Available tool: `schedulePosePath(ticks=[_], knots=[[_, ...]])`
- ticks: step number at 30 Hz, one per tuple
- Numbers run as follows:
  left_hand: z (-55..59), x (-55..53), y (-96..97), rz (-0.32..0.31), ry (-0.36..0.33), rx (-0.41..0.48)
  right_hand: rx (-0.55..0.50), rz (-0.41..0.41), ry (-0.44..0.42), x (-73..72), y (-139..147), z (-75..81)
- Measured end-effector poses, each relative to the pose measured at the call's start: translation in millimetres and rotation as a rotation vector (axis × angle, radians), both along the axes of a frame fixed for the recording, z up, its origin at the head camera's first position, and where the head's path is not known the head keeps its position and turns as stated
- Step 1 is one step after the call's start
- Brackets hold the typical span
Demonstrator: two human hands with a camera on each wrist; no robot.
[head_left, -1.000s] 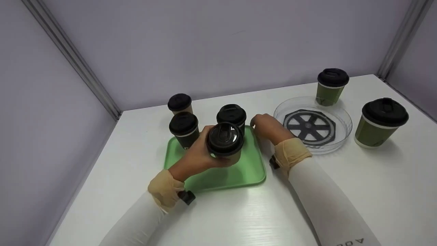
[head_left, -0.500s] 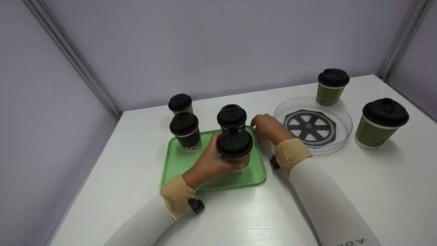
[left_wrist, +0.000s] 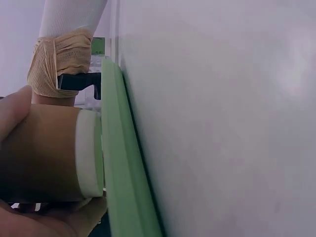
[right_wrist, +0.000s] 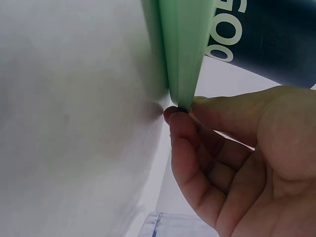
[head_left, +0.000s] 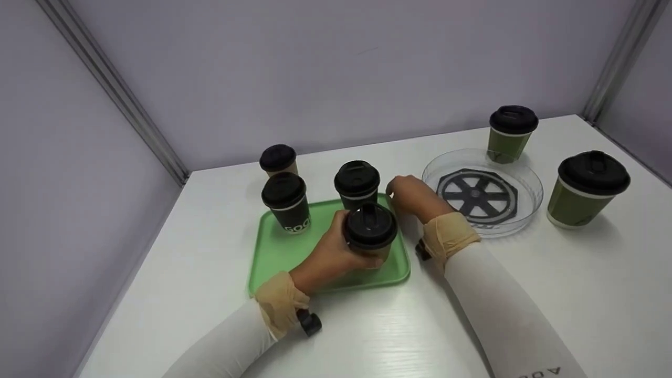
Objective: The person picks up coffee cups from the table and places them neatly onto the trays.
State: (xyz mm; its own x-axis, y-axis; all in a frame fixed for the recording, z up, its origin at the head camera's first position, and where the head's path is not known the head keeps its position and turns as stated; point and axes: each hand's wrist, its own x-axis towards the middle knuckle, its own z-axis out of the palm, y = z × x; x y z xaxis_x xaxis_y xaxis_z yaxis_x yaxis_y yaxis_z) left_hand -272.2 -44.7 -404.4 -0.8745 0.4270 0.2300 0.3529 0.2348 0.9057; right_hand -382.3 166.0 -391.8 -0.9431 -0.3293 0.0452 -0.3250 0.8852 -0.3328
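Left hand [head_left: 336,257] grips lidded brown cup [head_left: 370,228], upright over right part of green tray [head_left: 278,257]; right hand [head_left: 413,198] pinches tray's far right corner; dark lettered cup [head_left: 292,212] stands at tray's left.

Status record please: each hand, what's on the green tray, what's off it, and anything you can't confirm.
Left hand: grips lidded brown cup at near right of green tray
Right hand: pinches tray edge near far right corner
On tray: lettered black cup, left; second black cup, far right; both lidded
Behind tray, left: another brown cup, lidded
Right of tray: clear round dish; two lidded green cups
Unconfirmed: whether the gripped cup touches the tray
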Motion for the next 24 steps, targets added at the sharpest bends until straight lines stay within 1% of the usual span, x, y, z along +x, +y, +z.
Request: schedulePosePath(ticks=[3,7,10,18,24], knots=[[-2.7,-0.5,1.6,-0.004,-0.018,0.017,-0.011,-0.006,-0.005,-0.4,0,-1.6],[-4.4,-0.4,3.5,0.015,-0.023,0.014,-0.016,-0.004,-0.005,-0.1,0,-1.5],[-5.4,-0.6,4.7,0.018,-0.036,0.017,-0.019,-0.011,-0.013,-0.4,0,-1.5],[-11.1,-2.8,4.8,-0.020,-0.078,0.061,-0.020,-0.001,0.004,-0.2,1,-1.9],[-12.2,-1.8,3.3,-0.020,-0.076,0.050,-0.018,0.004,0.014,1.3,0,-1.7]])
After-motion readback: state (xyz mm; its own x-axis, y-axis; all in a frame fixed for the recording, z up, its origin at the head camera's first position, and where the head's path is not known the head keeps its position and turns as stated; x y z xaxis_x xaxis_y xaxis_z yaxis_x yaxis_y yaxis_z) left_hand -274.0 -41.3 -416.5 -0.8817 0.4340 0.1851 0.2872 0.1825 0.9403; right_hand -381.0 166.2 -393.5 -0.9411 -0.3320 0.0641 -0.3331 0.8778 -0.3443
